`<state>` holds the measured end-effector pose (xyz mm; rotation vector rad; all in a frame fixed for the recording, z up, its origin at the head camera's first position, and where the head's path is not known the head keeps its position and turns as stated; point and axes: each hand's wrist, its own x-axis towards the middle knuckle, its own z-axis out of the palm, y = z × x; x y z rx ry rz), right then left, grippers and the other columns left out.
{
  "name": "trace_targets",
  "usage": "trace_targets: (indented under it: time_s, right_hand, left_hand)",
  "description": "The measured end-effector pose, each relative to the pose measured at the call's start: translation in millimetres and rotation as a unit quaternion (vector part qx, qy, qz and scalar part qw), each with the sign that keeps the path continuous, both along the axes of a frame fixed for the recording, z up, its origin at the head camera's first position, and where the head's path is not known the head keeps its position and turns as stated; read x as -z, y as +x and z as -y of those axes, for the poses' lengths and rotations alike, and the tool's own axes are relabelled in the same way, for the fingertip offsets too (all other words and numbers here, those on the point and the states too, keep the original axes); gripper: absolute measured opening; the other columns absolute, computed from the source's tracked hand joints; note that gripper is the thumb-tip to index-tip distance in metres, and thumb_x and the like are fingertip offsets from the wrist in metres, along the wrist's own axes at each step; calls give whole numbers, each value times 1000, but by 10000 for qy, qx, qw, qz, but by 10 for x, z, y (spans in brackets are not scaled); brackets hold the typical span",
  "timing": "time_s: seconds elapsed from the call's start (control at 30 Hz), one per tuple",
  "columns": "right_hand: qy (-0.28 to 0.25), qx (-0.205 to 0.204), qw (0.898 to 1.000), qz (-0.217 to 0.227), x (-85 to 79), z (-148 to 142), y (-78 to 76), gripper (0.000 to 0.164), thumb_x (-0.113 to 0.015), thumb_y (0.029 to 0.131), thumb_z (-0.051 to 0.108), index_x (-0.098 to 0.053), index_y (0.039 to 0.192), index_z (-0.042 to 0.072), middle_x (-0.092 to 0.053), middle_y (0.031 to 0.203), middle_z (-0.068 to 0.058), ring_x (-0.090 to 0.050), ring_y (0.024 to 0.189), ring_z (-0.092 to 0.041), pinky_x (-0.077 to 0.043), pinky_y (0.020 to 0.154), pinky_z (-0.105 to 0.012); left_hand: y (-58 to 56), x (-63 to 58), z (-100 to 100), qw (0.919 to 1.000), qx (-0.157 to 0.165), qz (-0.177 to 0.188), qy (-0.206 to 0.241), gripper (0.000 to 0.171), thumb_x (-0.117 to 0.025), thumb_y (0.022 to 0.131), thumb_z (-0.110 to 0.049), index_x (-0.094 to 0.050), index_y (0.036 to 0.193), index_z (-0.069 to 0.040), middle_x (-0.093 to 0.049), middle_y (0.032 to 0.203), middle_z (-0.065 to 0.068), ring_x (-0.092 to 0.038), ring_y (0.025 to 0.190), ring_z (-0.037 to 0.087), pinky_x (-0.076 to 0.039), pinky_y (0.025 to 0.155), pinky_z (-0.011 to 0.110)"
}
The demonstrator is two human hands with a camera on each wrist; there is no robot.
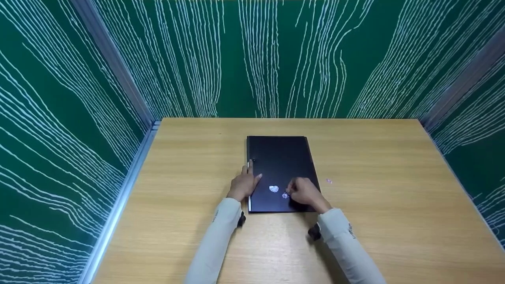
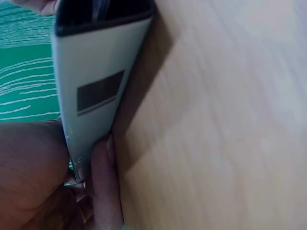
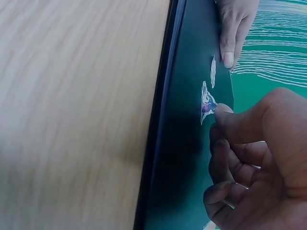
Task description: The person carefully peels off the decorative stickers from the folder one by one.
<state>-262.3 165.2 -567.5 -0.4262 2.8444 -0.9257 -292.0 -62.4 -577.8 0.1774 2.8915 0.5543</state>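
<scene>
A black binder (image 1: 280, 157) lies flat on the table, its pale spine (image 2: 91, 72) with a dark label facing left. My left hand (image 1: 242, 184) rests along the spine side, thumb over the cover and fingers extended against the edge. Low on the cover, my right hand (image 1: 304, 191) pinches a small purple-and-white sticker (image 3: 208, 105) between thumb and index finger, the other fingers curled. The sticker overlaps the cover in the right wrist view. Just left of it, a whitish, shiny sticker (image 1: 274, 189) lies on the cover.
A small pink scrap (image 1: 329, 180) lies on the wooden table (image 1: 197, 157) right of the binder. Green walls (image 1: 229, 79) with white wavy lines stand behind and at both sides. A metal rail (image 1: 118, 209) runs along the table's left edge.
</scene>
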Motion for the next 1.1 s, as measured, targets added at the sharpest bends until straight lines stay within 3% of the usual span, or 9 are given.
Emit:
trace_targets:
  time_s: [0.5, 0.7, 1.1]
  right_hand:
    - [31, 4, 10000, 14, -10, 16, 20, 12, -63, 81, 2, -62, 72, 9, -51, 63, 5, -47, 60, -12, -40, 61, -28]
    - [-1, -53, 10000, 25, -17, 1, 20, 15, -64, 83, 3, -60, 70, 10, -48, 62, 6, -45, 59, -12, -39, 60, -27]
    - [78, -2, 9994, 330, -55, -1, 10, 9, -65, 85, 4, -63, 77, 9, -58, 72, 1, -52, 66, -15, -42, 63, -28]
  left_hand:
    - [19, 4, 5, 9998, -12, -201, -54, 70, -37, 106, -47, -16, 160, -7, -46, 142, 19, -53, 67, 22, -55, 70, 43]
    - [24, 1, -1, 9997, -27, -224, -47, 70, -38, 106, -48, -17, 160, -8, -45, 144, 19, -59, 72, 25, -55, 73, 45]
    - [21, -18, -2, 9999, -72, -108, 34, 71, -37, 106, -48, -14, 160, -9, -43, 148, 19, -63, 80, 29, -55, 77, 47]
